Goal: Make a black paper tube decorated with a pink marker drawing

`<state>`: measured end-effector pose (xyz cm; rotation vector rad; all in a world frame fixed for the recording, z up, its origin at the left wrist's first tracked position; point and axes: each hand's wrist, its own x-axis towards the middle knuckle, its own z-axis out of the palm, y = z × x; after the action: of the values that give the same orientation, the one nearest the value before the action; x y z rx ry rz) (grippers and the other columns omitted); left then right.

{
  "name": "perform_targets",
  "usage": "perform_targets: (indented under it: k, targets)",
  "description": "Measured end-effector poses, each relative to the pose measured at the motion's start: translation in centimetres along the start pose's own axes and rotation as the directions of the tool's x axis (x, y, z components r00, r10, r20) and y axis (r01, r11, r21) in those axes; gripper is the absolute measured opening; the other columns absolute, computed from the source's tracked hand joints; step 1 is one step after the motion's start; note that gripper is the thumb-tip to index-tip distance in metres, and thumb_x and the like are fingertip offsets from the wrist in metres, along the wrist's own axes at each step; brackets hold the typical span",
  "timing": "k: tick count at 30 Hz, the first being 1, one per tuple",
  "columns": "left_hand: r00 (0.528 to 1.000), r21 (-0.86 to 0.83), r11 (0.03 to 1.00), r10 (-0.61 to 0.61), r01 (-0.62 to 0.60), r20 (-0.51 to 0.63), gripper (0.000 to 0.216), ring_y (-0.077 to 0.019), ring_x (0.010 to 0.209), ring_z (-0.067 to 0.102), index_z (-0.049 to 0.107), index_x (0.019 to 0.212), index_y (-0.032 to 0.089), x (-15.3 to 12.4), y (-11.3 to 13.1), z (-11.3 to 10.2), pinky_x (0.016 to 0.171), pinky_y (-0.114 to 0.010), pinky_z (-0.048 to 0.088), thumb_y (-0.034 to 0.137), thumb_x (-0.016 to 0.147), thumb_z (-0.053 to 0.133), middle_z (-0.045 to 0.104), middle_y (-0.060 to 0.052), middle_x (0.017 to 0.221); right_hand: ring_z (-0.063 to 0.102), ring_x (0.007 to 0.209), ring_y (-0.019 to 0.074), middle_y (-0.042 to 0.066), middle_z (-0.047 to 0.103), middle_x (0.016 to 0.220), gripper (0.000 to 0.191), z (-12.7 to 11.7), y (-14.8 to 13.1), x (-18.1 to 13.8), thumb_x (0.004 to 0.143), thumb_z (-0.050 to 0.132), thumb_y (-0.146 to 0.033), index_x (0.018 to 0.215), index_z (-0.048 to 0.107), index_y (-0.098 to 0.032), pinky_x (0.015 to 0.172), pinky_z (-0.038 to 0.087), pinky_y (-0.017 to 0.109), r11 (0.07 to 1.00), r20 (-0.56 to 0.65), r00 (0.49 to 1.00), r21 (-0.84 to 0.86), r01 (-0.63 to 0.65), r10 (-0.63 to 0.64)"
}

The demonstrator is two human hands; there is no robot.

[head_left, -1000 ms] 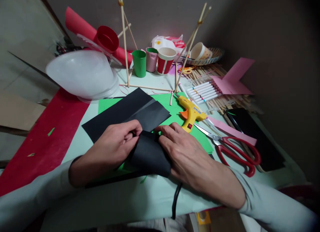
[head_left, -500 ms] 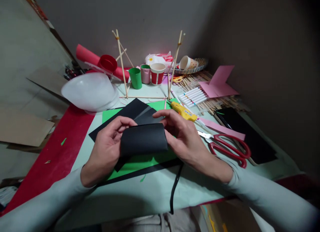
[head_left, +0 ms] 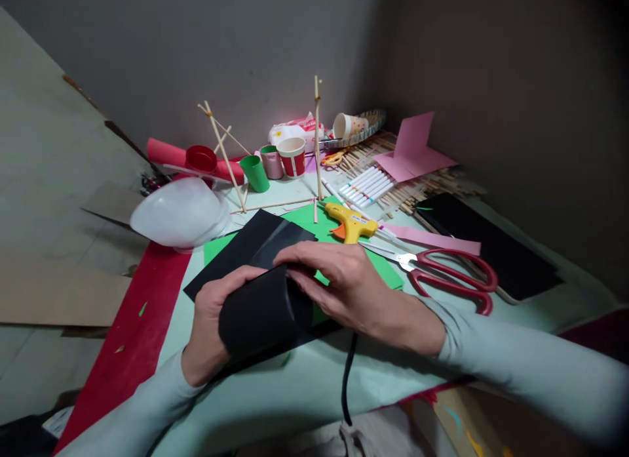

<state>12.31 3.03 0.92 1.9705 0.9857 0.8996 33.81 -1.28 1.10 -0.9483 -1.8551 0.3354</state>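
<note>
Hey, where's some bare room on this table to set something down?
Bare pale cloth shows along the near edge, left of the black cord, nearer you than the held black paper; another patch lies between cord and right sleeve. The back is crowded with cups, markers and sticks.

The roll point(head_left: 255, 316) is plain black, the sheet point(head_left: 228, 261) black, the card point(head_left: 386, 272) bright green. The glue gun point(head_left: 351, 222) is yellow with an orange trigger point(head_left: 339, 231), the scissors point(head_left: 407, 261) silver and dark red. One cup point(head_left: 293, 163) is red and white, another point(head_left: 344, 125) cream with small spots.
</note>
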Motion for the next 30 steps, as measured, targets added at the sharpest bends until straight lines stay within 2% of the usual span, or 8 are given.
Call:
perform_targets:
  k: [5, 9, 12, 16, 21, 24, 27, 30]
  targets:
    - [0.975, -0.209, 0.958, -0.215, 0.199, -0.058, 0.009, -0.0138, 0.056, 0.056, 0.073, 0.078, 0.022, 0.2, -0.7, 0.5, 0.052, -0.025, 0.047, 0.029, 0.079, 0.078, 0.064, 0.003, 0.064, 0.07, 0.081, 0.014, 0.004, 0.074, 0.097, 0.035, -0.1, -0.4, 0.5, 0.092, 0.071, -0.025, 0.124, 0.061, -0.017, 0.074, 0.057, 0.026, 0.914, 0.088, 0.951, 0.263, -0.308, 0.295]
    - [0.951, -0.256, 0.926, -0.303, 0.278, -0.063, 0.02, -0.0109, 0.047, 0.045, 0.068, 0.073, 0.022, 0.2, -1.0, 0.8, 0.044, -0.024, 0.041, 0.036, 0.084, 0.076, 0.053, 0.005, 0.056, 0.067, 0.076, 0.0142, 0.002, 0.072, 0.089, 0.022, -0.5, -1.0, 1.1, 0.09, 0.068, -0.028, 0.109, 0.064, -0.016, 0.069, 0.054, 0.026, 0.859, 0.182, 0.897, 0.265, -0.439, 0.402]
    - [0.966, -0.217, 0.95, -0.247, 0.226, -0.076, 0.009, -0.0136, 0.058, 0.055, 0.072, 0.077, 0.022, 0.0, -0.9, 0.6, 0.052, -0.024, 0.046, 0.029, 0.079, 0.079, 0.064, 0.003, 0.066, 0.06, 0.065, 0.0114, -0.002, 0.067, 0.075, 0.017, -0.7, -0.9, 1.1, 0.094, 0.067, -0.033, 0.095, 0.068, -0.017, 0.06, 0.044, 0.023, 0.887, 0.196, 0.901, 0.189, -0.421, 0.386]
    - [0.991, -0.155, 0.981, -0.127, 0.12, -0.033, 0.005, -0.0157, 0.069, 0.061, 0.077, 0.081, 0.023, -0.2, -0.9, 0.4, 0.063, -0.024, 0.049, 0.022, 0.079, 0.073, 0.071, 0.002, 0.073, 0.054, 0.063, 0.0076, -0.004, 0.063, 0.07, 0.013, -0.7, -0.2, 0.7, 0.097, 0.062, -0.016, 0.087, 0.069, -0.016, 0.06, 0.038, 0.02, 0.942, 0.184, 0.944, 0.145, -0.303, 0.275]
    - [0.962, -0.289, 0.919, -0.245, 0.269, 0.12, 0.013, -0.0152, 0.063, 0.055, 0.077, 0.081, 0.02, 0.3, -1.0, 0.5, 0.057, -0.025, 0.046, 0.032, 0.083, 0.071, 0.065, 0.0, 0.069, 0.057, 0.056, 0.007, -0.005, 0.062, 0.068, 0.013, -1.2, 0.4, 0.8, 0.099, 0.061, -0.018, 0.09, 0.07, -0.016, 0.054, 0.038, 0.019, 0.939, 0.241, 0.933, 0.153, -0.308, 0.267]
    - [0.933, -0.423, 0.84, -0.241, 0.338, 0.266, 0.023, -0.0204, 0.078, 0.068, 0.077, 0.103, 0.023, 1.0, -0.9, -0.3, 0.069, -0.028, 0.053, 0.033, 0.083, 0.071, 0.075, -0.003, 0.089, 0.064, 0.052, 0.0096, -0.004, 0.064, 0.068, 0.016, -2.1, 0.7, 1.4, 0.099, 0.058, -0.02, 0.089, 0.068, -0.016, 0.051, 0.042, 0.02, 0.892, 0.307, 0.877, 0.15, -0.427, 0.369]
    - [0.936, -0.515, 0.798, -0.166, 0.313, 0.311, 0.043, -0.0311, 0.114, 0.071, 0.072, 0.122, 0.024, 1.4, -0.5, -1.5, 0.096, -0.038, 0.056, 0.036, 0.081, 0.068, 0.076, -0.01, 0.122, 0.067, 0.053, 0.0123, -0.002, 0.065, 0.066, 0.019, -2.8, 0.7, 2.2, 0.099, 0.054, -0.021, 0.085, 0.066, -0.016, 0.051, 0.044, 0.021, 0.869, 0.352, 0.83, 0.081, -0.488, 0.433]
    - [0.94, -0.364, 0.908, -0.081, 0.208, 0.333, 0.078, -0.0359, 0.143, 0.053, 0.05, 0.153, 0.027, 1.4, -0.1, -1.7, 0.117, -0.046, 0.044, 0.043, 0.08, 0.072, 0.061, -0.011, 0.151, 0.062, 0.051, 0.0109, -0.002, 0.063, 0.062, 0.019, -2.9, 0.1, 3.0, 0.096, 0.054, -0.017, 0.082, 0.066, -0.016, 0.052, 0.039, 0.021, 0.89, 0.383, 0.815, -0.04, -0.455, 0.434]
